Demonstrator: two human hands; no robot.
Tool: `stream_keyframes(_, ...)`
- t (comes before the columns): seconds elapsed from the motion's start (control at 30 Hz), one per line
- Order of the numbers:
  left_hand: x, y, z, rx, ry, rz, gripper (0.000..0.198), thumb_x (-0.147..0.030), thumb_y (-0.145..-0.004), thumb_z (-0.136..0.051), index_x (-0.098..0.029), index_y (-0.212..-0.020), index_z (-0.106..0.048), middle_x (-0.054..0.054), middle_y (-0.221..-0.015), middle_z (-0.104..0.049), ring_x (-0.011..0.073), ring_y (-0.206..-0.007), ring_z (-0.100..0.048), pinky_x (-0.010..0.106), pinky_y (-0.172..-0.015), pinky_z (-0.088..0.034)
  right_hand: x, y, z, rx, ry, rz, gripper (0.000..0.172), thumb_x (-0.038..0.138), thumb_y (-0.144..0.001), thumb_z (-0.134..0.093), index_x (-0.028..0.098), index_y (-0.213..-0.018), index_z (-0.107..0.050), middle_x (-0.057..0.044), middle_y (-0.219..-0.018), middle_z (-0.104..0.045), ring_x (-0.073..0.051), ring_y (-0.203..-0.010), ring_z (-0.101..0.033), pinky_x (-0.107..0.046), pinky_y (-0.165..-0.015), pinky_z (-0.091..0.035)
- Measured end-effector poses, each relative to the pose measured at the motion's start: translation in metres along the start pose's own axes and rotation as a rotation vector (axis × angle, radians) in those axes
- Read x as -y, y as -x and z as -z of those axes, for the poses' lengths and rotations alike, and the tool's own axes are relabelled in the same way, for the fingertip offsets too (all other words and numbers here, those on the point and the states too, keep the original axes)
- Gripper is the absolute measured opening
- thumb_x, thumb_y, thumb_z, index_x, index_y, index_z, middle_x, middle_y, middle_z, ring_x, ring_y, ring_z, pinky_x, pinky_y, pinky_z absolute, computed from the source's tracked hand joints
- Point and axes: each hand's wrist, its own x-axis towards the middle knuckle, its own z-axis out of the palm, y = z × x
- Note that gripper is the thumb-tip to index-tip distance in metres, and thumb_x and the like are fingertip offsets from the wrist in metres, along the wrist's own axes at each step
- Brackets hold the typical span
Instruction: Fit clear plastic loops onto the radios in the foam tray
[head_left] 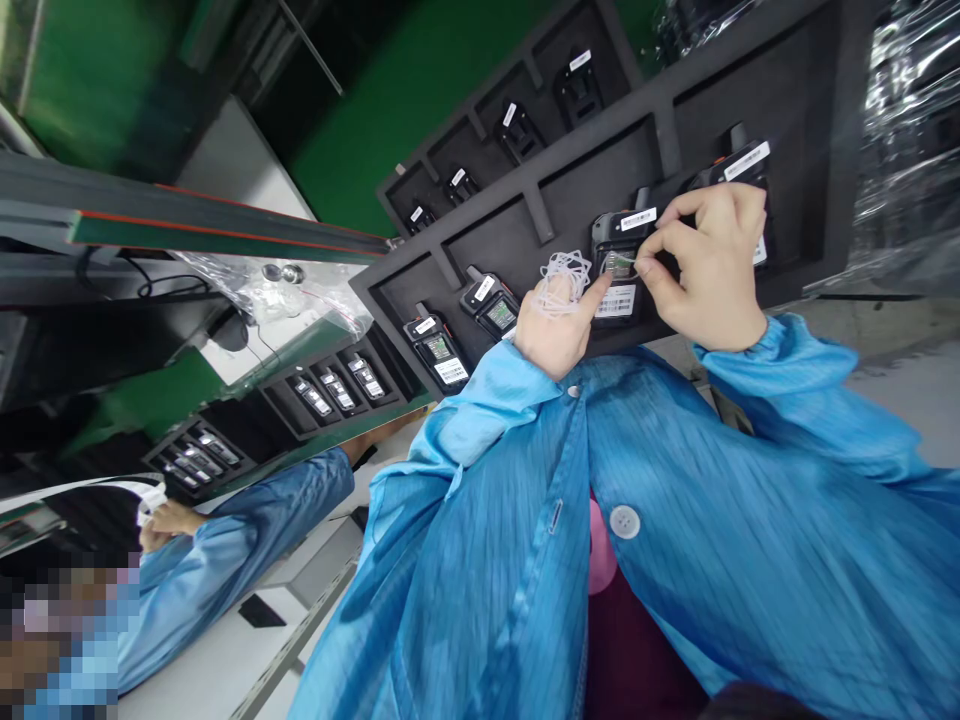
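A handheld radio [616, 235] with white labels lies in a compartment of the black foam tray [559, 165]. My left hand [559, 325] is curled, with a tangle of thin white cords [564, 278] bunched at its fingers. Its index finger stretches out to the radio's metal contact area. From the right, my right hand [709, 265] pinches a thin white strand [624, 261] between thumb and index finger, over that same radio. Another radio [746, 160] sits beyond my right hand, partly hidden by it. To the left lie two more radios, one [491, 298] partly covered by my left hand.
A second foam tray [480, 125] with several radios stands behind. Clear plastic wrapping [911, 140] is piled at the right. At left, a co-worker's hands [169, 522] hold a white strip near further trays [281, 400]. A grey rail [225, 225] crosses the left side.
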Motion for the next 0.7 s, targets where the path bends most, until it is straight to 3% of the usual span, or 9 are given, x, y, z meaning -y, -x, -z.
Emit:
stream_keyframes(0.13,0.001,-0.001,-0.001,0.010,-0.010,-0.005,0.049,-0.023,-0.102,-0.037,-0.025,-0.147,-0.055,0.013,-0.113,-0.060,0.0285,-0.104,-0.059,0.045,-0.092,-0.048,0.000,-0.001,-0.002,-0.016,0.006,-0.002,0.032,0.046,-0.097,-0.051,0.021,-0.095,-0.069,-0.013,-0.129,-0.054,-0.037,-0.130,-0.035,-0.062,-0.109,-0.026)
stream_keyframes(0.3,0.001,-0.002,-0.003,0.005,0.007,-0.022,0.047,-0.023,-0.102,-0.039,-0.025,-0.144,-0.059,0.013,-0.112,-0.059,0.0295,-0.103,-0.059,0.045,-0.091,-0.048,-0.004,0.000,-0.008,-0.016,0.044,-0.017,0.036,0.051,-0.098,-0.047,0.023,-0.108,-0.067,-0.015,-0.134,-0.052,-0.039,-0.131,-0.033,-0.065,-0.109,-0.023)
stream_keyframes(0.43,0.001,-0.002,-0.003,-0.012,0.043,-0.015,0.046,-0.025,-0.103,-0.038,-0.026,-0.144,-0.059,0.013,-0.108,-0.060,0.0285,-0.101,-0.060,0.044,-0.091,-0.047,-0.008,0.010,-0.010,-0.164,0.037,-0.030,0.048,0.057,-0.099,-0.043,0.020,-0.125,-0.062,-0.019,-0.132,-0.051,-0.037,-0.125,-0.039,-0.061,-0.109,-0.028)
stream_keyframes(0.53,0.001,-0.001,-0.001,0.010,0.039,-0.014,0.048,-0.025,-0.104,-0.035,-0.027,-0.148,-0.056,0.013,-0.108,-0.060,0.0283,-0.100,-0.060,0.044,-0.090,-0.047,-0.011,0.024,-0.010,-0.254,0.048,0.023,0.043,0.050,-0.100,-0.044,0.023,-0.125,-0.066,-0.017,-0.128,-0.054,-0.035,-0.122,-0.043,-0.058,-0.107,-0.032)
stream_keyframes(0.7,-0.001,-0.001,0.002,0.051,0.019,0.010,0.047,-0.029,-0.105,-0.035,-0.025,-0.146,-0.057,0.014,-0.111,-0.061,0.0297,-0.103,-0.060,0.045,-0.091,-0.047,-0.013,0.047,-0.011,-0.145,0.074,0.123,0.033,0.040,-0.096,-0.054,0.030,-0.119,-0.075,-0.010,-0.140,-0.055,-0.039,-0.130,-0.039,-0.063,-0.108,-0.030)
